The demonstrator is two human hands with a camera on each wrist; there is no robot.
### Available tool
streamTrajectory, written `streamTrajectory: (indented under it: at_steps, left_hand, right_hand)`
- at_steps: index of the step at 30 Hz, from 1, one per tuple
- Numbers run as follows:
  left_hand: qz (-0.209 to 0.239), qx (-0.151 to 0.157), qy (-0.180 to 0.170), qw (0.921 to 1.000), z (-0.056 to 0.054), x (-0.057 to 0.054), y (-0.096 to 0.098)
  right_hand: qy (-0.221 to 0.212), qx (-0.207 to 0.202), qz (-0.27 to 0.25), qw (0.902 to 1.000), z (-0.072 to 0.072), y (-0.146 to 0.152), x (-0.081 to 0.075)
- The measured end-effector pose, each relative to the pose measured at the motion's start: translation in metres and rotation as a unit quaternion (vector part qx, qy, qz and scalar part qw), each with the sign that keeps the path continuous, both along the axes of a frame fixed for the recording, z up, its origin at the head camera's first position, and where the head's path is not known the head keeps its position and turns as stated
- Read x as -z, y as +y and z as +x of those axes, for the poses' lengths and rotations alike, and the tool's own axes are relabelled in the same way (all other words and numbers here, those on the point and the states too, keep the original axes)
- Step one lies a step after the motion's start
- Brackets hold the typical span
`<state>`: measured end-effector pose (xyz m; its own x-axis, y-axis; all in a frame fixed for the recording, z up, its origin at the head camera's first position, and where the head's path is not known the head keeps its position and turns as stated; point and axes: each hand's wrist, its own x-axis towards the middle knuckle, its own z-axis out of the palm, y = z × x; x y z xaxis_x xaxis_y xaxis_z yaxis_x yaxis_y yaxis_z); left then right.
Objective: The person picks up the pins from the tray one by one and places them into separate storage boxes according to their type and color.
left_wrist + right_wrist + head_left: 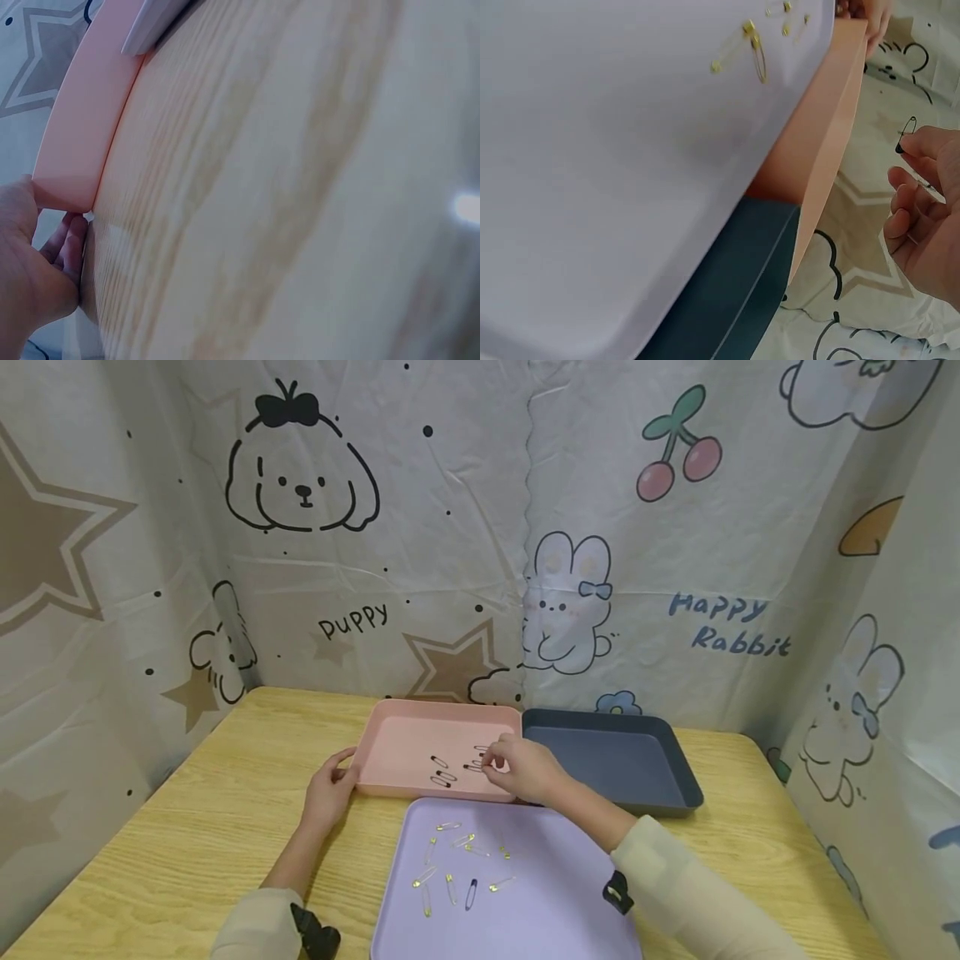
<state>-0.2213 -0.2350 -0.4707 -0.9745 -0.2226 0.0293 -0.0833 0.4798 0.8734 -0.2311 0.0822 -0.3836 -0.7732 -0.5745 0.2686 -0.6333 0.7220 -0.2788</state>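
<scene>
- Viewing the right hand (527, 768), we found thumb and forefinger pinched together on a black safety pin (899, 148).
- We saw its long axis cross the fingertips, over the right end of the pink tray (405, 735); loose black pins (439, 762) lay just left.
- We noted the left hand (327, 789) farther away, gripping the tray's left edge.

From the pink tray (405, 735), the navy tray (611, 760) blocks 3 o'clock, the lilac tray (562, 910) 5, the left forearm (296, 847) 8; bare table (358, 864) leaves a lane at 7.
</scene>
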Motion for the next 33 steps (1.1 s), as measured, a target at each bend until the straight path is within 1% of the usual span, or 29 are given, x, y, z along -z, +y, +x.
streamTrajectory:
  at_steps: [3,7,14,16,24,27,29,33]
  left_hand:
    - [0.004,-0.001,-0.002,1.0,0.0,0.0,0.0]
    - [0.004,-0.003,0.002,1.0,0.0,0.001,0.0]
    - [0.007,-0.003,0.003,1.0,0.001,0.001,0.001]
    - [0.005,-0.007,0.004,1.0,0.001,0.0,0.001]
    - [0.004,-0.01,0.003,0.9999,0.0,0.001,0.002]
    - [0.005,-0.011,0.0,0.9999,0.0,0.0,0.002]
    - [0.004,-0.01,0.0,0.9999,0.0,0.0,0.001]
    - [0.002,-0.01,0.002,0.9999,0.001,-0.001,0.002]
  right_hand:
    - [-0.01,0.014,-0.004,0.9998,-0.01,-0.005,-0.003]
    - [-0.016,0.02,-0.015,0.9996,-0.023,-0.011,-0.003]
    - [0.018,0.018,-0.012,0.9996,-0.046,-0.023,0.003]
    - [0.019,0.023,-0.009,0.9995,-0.051,-0.025,0.005]
    - [-0.033,0.081,-0.017,0.996,-0.065,-0.031,0.012]
    - [-0.042,0.094,-0.012,0.9946,-0.069,-0.033,0.015]
    - [-0.037,0.099,-0.004,0.9944,-0.072,-0.035,0.017]
    - [-0.001,0.1,0.028,0.9946,-0.077,-0.04,0.022]
